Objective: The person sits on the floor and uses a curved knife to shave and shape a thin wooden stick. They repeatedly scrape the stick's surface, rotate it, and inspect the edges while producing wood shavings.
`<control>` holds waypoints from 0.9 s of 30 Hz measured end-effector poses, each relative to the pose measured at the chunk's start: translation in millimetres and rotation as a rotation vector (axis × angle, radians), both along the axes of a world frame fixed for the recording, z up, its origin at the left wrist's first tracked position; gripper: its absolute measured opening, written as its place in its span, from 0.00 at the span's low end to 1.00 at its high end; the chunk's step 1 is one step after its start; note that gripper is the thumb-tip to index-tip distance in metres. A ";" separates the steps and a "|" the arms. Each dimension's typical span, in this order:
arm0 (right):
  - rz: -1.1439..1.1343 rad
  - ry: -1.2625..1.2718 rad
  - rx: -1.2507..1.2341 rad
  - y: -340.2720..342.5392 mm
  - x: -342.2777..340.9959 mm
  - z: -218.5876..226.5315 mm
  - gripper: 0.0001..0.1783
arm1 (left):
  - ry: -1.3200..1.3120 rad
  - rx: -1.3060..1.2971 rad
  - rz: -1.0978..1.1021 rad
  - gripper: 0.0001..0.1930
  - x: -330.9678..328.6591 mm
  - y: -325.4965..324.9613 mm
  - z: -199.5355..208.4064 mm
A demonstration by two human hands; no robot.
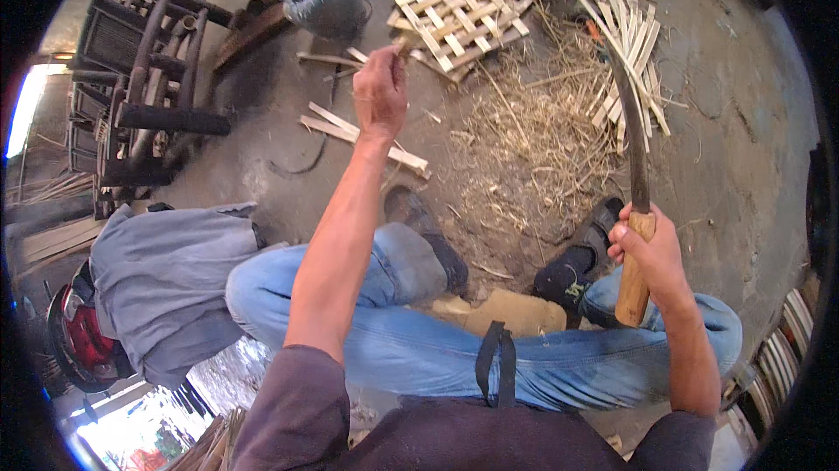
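My right hand (651, 248) is wrapped round the wooden handle of a long curved knife (636, 135). Its dark blade points away from me, and the handle's butt hangs over my right thigh. My left hand (382, 95) is stretched far forward with its fingers closed. A small tan bit shows at the fingertips, but the hand hides most of it and I cannot make out what it is. Just beyond that hand lies a woven lattice of pale strips (459, 8). Several loose flat strips (367, 139) lie on the floor below it.
Shavings (533, 139) cover the floor ahead of my shoes, beside a bundle of pale strips (634, 51). A tied plastic bag (325, 3) sits at the far left. Dark wooden chairs (144, 78) and a grey cloth (170, 279) over a motorbike stand left.
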State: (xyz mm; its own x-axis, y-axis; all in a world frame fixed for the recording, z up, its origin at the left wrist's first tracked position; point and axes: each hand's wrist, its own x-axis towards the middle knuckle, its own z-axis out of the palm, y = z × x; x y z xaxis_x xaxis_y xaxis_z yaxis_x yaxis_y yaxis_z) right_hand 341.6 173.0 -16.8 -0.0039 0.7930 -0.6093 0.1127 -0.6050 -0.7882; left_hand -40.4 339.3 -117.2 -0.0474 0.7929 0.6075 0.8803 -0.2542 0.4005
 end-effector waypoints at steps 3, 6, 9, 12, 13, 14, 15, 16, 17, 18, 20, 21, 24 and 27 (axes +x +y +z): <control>0.006 0.009 0.017 -1.5 -1.7 1.6 0.15 | -0.354 0.058 -0.084 0.09 -4.2 23.6 62.7; -0.004 0.017 0.023 -2.6 -1.0 3.3 0.15 | -0.614 0.005 -0.147 0.10 4.2 25.8 91.2; 0.001 0.016 0.025 -5.0 -3.4 1.8 0.15 | -0.789 -0.182 -0.120 0.09 17.6 11.6 81.8; 0.030 -0.007 0.027 -5.2 -4.4 -2.4 0.16 | -0.695 -0.259 -0.178 0.09 22.3 1.5 51.6; 0.043 -0.012 0.028 -5.3 -4.7 -2.7 0.16 | -0.655 -0.249 -0.213 0.07 21.0 -0.2 38.6; 0.051 -0.018 0.030 -4.9 -4.5 -3.2 0.16 | -0.652 -0.274 -0.208 0.08 26.1 -0.9 37.8; 0.050 -0.014 0.028 -4.9 -4.3 -2.9 0.16 | -0.649 -0.299 -0.202 0.09 31.5 -2.8 37.0; 0.049 -0.010 0.028 -5.0 -4.3 -2.2 0.16 | -0.645 -0.324 -0.196 0.10 36.2 -4.4 36.9; 0.051 -0.003 0.030 -4.7 -4.3 -1.5 0.17 | -0.623 -0.325 -0.210 0.10 40.0 -4.6 39.1; 0.048 -0.008 0.024 -4.7 -4.4 -1.1 0.17 | -0.601 -0.327 -0.224 0.10 43.2 -4.7 41.6; 0.046 -0.019 0.008 -5.9 -4.2 0.1 0.17 | -0.592 -0.313 -0.252 0.10 45.4 -4.6 42.4; 0.059 -0.034 0.008 -5.3 -4.2 -0.7 0.17 | -0.606 -0.297 -0.267 0.11 45.8 -3.7 41.6; 0.077 -0.082 0.016 -4.9 0.1 -13.0 0.18 | -0.694 -0.361 -0.274 0.10 50.3 -2.7 54.8; 0.077 -0.106 0.123 -6.5 -5.6 -24.4 0.19 | -0.853 -0.441 -0.242 0.11 65.2 -7.9 75.7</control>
